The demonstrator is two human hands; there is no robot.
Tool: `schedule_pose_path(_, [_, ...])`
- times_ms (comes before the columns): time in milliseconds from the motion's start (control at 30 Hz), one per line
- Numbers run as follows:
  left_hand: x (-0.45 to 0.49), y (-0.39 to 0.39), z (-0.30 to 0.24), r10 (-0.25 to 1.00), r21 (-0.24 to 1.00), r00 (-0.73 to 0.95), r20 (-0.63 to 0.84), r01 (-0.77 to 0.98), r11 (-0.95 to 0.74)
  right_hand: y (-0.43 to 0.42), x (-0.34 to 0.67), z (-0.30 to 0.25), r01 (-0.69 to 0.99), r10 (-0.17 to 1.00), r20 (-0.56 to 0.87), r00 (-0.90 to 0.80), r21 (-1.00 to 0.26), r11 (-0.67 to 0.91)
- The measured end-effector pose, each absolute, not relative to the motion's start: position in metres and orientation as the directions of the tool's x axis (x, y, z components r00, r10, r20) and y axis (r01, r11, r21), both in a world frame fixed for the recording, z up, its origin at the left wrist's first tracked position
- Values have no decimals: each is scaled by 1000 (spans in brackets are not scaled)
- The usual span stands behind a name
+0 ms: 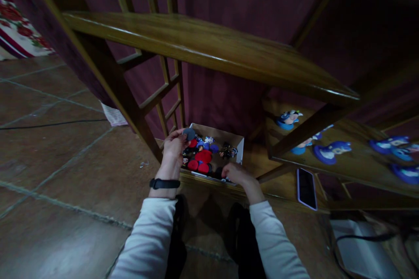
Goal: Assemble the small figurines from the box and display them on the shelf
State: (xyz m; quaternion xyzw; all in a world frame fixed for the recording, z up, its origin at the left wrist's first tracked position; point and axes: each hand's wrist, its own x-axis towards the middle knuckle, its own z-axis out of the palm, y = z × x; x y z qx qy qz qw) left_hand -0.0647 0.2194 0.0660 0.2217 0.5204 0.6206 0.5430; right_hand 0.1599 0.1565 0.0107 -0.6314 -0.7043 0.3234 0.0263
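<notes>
A small open cardboard box sits on the bottom board of a wooden shelf unit and holds several small red, blue and black figures. My left hand is raised over the box's left end, its fingers closed in a pinch on a small grey round piece. My right hand rests at the box's near right edge with fingers curled downward; whether it holds anything is hidden. A black band circles my left wrist.
A wide wooden shelf board juts out overhead. Several blue figures stand on a lower shelf to the right. A phone lies on the bottom board. A white box with a black cable sits lower right. Tiled floor lies left.
</notes>
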Motion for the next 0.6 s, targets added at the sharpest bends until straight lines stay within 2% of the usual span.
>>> schedule_pose_path(133, [-64, 218, 68, 908, 875, -291, -300, -462, 141, 173, 164, 12, 898, 981, -188, -46, -437, -41])
schedule_pose_path(233, [-63, 217, 69, 912, 871, -281, -298, -471, 140, 190, 171, 11, 903, 989, -128, 74, -413, -121])
schedule_pose_path(400, [-59, 217, 69, 910, 869, -284, -301, -476, 139, 197, 166, 0, 926, 996, -87, 1, -377, -34])
schedule_pose_path(500, [-57, 216, 71, 907, 864, -280, -314, -480, 151, 191, 156, -8, 941, 995, -99, -2, -337, -32])
schedule_pose_path(600, [-55, 215, 73, 909, 854, -261, -325, -495, 163, 188, 150, -14, 915, 994, -105, 25, -398, -65])
